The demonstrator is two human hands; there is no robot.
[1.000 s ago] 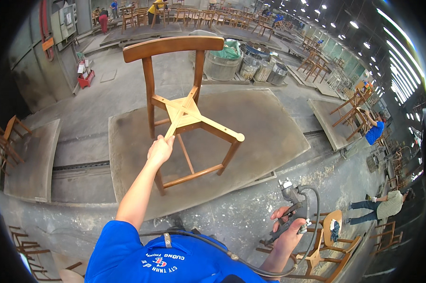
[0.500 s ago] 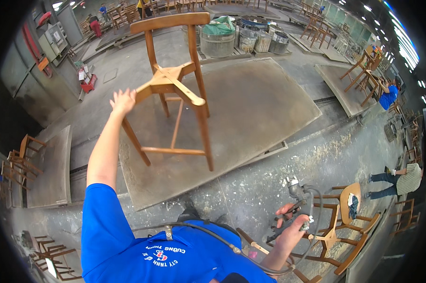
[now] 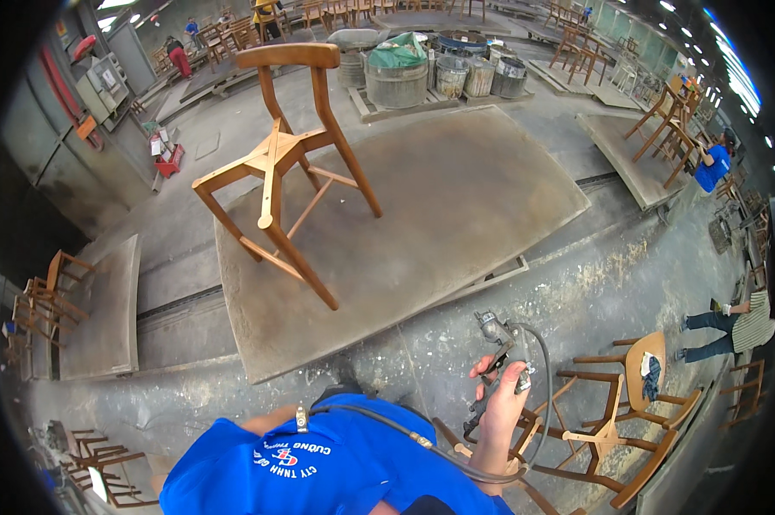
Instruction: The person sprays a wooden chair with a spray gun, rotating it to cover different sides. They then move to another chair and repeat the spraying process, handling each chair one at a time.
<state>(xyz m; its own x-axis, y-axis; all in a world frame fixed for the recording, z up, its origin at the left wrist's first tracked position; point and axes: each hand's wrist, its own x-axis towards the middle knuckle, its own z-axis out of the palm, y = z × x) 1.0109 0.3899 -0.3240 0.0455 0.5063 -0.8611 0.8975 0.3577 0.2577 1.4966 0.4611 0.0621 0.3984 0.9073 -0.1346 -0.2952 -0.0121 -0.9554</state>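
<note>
R hand (image 3: 501,396) clamped on spray gun (image 3: 497,336); L hand hidden. Chair frame (image 3: 280,167) on platform (image 3: 456,215), drums (image 3: 396,69) behind.

Only one of the person's hands shows. The right hand (image 3: 501,396) sits at about five o'clock in the view, raised on a bare forearm that climbs from the lower edge near six o'clock and leans slightly toward one o'clock. The wrist is nearly straight. Its fingers (image 3: 482,369) curl toward nine o'clock, wrapped in a closed grip around a handle, with the thumb side facing the camera. The upper arm is hidden under a blue sleeve low in the view. The left hand is out of sight; only the blue-clad shoulders and chest fill the lower edge between six and seven o'clock.
</note>
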